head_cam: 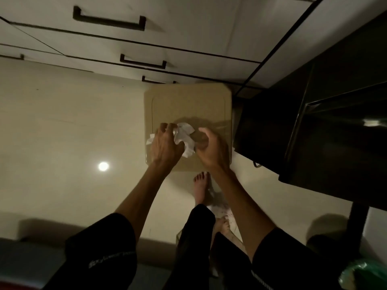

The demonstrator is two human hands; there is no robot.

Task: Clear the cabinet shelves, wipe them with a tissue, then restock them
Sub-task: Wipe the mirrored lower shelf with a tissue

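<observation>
Tissue [184,139], white and crumpled, sits between my two hands above a tan square bin lid [188,101] on the floor [62,126]. My left hand [165,145] grips one end, fingers curled over it. My right hand [209,147] pinches the other end. White drawers [146,38] with dark handles ahead; black desk [314,122] to my right.

You are in a home: white drawers [129,41] with dark bar handles [109,19], a glossy tiled floor [62,126], and your bare feet [201,186].
</observation>
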